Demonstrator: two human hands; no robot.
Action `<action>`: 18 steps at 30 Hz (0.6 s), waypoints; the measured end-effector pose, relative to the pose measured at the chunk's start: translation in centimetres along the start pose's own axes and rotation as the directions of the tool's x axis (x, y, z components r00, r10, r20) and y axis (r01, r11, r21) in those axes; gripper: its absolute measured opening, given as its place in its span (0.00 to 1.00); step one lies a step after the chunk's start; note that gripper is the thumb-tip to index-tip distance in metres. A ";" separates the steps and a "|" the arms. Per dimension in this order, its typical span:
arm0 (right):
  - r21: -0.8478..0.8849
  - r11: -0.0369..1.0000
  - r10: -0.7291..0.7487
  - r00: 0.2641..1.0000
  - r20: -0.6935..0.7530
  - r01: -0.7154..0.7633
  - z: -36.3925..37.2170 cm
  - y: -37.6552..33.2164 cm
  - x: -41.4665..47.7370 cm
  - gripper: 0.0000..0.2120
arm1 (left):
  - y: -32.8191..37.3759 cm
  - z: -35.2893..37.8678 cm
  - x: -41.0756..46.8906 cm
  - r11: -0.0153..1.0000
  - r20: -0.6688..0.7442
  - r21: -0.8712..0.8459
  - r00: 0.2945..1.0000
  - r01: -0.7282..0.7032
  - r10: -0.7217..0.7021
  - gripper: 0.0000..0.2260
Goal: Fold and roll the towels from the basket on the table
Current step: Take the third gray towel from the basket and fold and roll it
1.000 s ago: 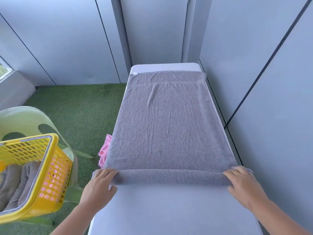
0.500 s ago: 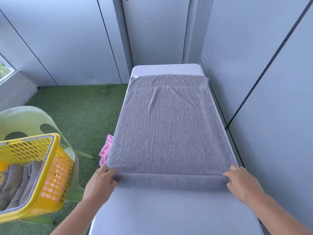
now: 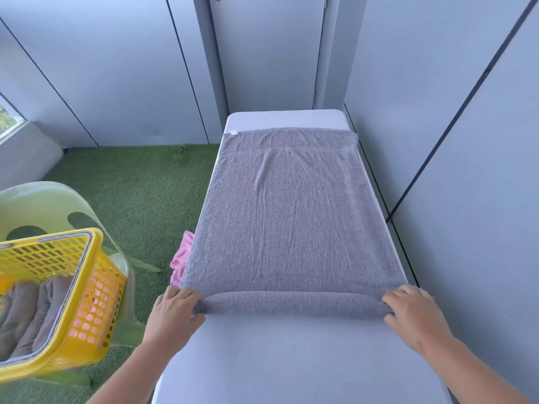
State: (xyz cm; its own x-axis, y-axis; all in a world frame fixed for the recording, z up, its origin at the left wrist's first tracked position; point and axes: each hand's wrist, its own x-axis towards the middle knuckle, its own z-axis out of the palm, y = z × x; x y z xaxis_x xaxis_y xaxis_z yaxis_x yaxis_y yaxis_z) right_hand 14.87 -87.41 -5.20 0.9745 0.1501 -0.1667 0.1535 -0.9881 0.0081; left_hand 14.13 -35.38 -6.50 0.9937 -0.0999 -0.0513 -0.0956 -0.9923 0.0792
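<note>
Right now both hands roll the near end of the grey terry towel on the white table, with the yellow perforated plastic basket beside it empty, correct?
Not empty: in the head view the yellow perforated plastic basket holds grey towels. The rest stands.

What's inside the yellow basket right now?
Grey towels lie bundled inside the yellow basket. How many, and anything beneath them, is hidden by the towels themselves and the frame edge.

Both bare forearms reach forward, palms down. The left hand (image 3: 175, 312) curls its fingers over one end of the towel roll (image 3: 291, 304), thumb at the near side. The right hand (image 3: 414, 312) grips the other end likewise.
</note>
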 end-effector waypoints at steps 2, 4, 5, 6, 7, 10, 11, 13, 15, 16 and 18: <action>-0.038 0.999 -0.010 1.000 0.025 0.011 -0.1 0.2 0.1 0.19 | -0.3 0.0 -0.1 1.000 -0.007 0.020 1.000 -0.022 0.022 0.09; -0.088 0.996 -0.011 0.998 0.059 0.017 -0.5 0.2 0.1 0.16 | -0.6 0.0 -0.4 0.999 -0.009 0.047 1.000 -0.009 0.010 0.12; -0.088 0.996 -0.014 0.997 0.077 0.021 -0.5 0.3 0.1 0.13 | -0.6 0.0 -0.5 0.998 -0.008 0.060 1.000 -0.001 0.001 0.13; -0.062 0.998 0.000 0.996 0.087 0.005 -0.5 0.2 0.1 0.12 | -0.6 0.0 -0.5 0.998 -0.004 0.069 1.000 0.010 -0.009 0.14; -0.020 0.999 0.036 0.994 0.101 -0.034 -0.6 0.1 0.1 0.12 | -0.6 -0.2 -0.4 0.997 -0.005 0.074 1.000 0.020 -0.020 0.14; 0.113 0.982 0.144 0.985 0.096 -0.154 -0.5 -0.6 0.2 0.09 | 0.0 -0.8 0.3 0.998 -0.011 0.001 0.998 0.068 -0.068 0.09; 0.138 0.976 0.162 0.986 0.049 -0.168 -0.2 -0.7 0.3 0.09 | 0.3 -0.9 0.5 0.994 -0.018 -0.053 0.995 0.098 -0.099 0.06; 0.173 0.972 0.170 0.984 -0.048 -0.159 0.0 -0.6 0.4 0.15 | 0.9 -1.1 0.7 0.975 -0.008 -0.165 0.988 0.149 -0.153 0.13; 0.192 0.974 0.141 0.985 -0.101 -0.120 -0.3 -0.6 0.0 0.16 | 1.2 -0.9 0.7 0.971 0.018 -0.205 0.992 0.126 -0.125 0.19; 0.183 0.979 0.115 0.988 -0.102 -0.095 -0.4 -0.7 -0.2 0.16 | 1.3 -0.9 0.6 0.975 0.038 -0.199 0.995 0.098 -0.093 0.21; 0.137 0.989 0.070 0.995 -0.075 -0.059 0.1 -0.4 -0.3 0.21 | 1.2 -1.0 0.5 0.987 0.086 -0.151 0.995 0.054 -0.041 0.23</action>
State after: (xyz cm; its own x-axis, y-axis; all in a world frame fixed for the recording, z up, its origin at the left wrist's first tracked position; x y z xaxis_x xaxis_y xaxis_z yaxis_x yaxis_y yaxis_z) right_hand 14.47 -87.09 -5.25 0.9924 0.0830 -0.0910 0.0721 -0.9905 -0.1172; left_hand 14.58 -36.58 -5.46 0.9880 -0.0652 -0.1398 -0.0322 -0.9736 0.2261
